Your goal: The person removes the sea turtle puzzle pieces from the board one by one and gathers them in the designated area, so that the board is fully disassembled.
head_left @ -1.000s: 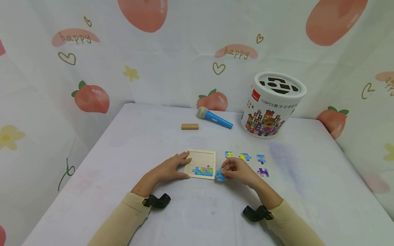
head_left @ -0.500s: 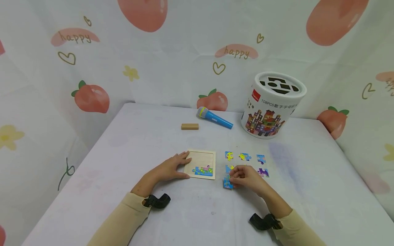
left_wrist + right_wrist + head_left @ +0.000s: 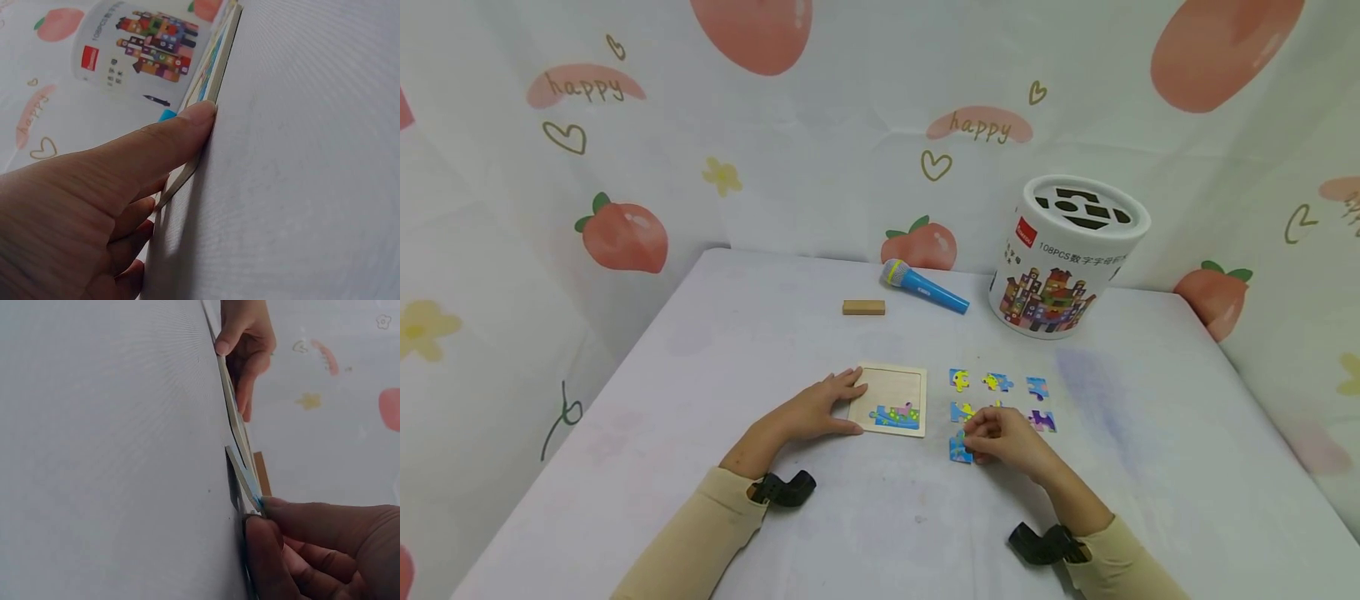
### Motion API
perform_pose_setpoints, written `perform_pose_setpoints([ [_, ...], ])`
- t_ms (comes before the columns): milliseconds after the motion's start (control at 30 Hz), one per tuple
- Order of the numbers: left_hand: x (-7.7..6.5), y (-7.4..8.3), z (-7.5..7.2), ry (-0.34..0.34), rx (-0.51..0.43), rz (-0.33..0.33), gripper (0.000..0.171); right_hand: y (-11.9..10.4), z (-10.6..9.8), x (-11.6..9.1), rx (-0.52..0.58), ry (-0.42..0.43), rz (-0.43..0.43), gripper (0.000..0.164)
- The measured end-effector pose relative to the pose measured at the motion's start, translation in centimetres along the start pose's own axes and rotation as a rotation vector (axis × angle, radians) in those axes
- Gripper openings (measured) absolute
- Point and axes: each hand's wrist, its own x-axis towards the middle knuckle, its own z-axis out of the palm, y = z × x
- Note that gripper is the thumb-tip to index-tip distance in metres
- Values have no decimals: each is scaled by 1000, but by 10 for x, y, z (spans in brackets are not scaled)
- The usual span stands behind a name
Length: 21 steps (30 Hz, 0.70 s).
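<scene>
My left hand (image 3: 820, 410) holds the left side of a square wooden puzzle tray (image 3: 887, 377), thumb at its near corner and fingers along the far part. Joined blue, green and pink pieces (image 3: 897, 417) lie in the tray's lower right. To the right of the tray, my right hand (image 3: 1006, 437) pinches a blue puzzle piece (image 3: 958, 450) between thumb and finger. In the right wrist view this puzzle piece (image 3: 244, 477) tilts, its free edge raised off the tabletop. The thumb of my left hand (image 3: 156, 140) presses on the tray's rim in the left wrist view.
Several loose puzzle pieces (image 3: 1036, 387) lie in rows beyond my right hand, one partly hidden behind it. Farther back are a small wooden block (image 3: 863, 307), a blue toy microphone (image 3: 928, 289) and a tall white bucket (image 3: 1060, 258). A peach-printed cloth (image 3: 820, 167) hangs behind the table.
My right hand has moved right and toward me, carrying the blue puzzle piece from the tray's edge to beside the loose pieces. The left hand stays on the tray.
</scene>
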Motion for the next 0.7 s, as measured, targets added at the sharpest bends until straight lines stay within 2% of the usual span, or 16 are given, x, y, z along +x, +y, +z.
perform_pose_setpoints([
  [167,0,0,0,3,-8,7,71,0,-1,1,-45,24,2,17],
  [500,0,0,1,5,-7,4,72,-1,-5,0,-84,-32,-8,14],
  [700,0,-1,1,7,-4,16,72,-4,-3,-2,-192,-5,-41,12],
])
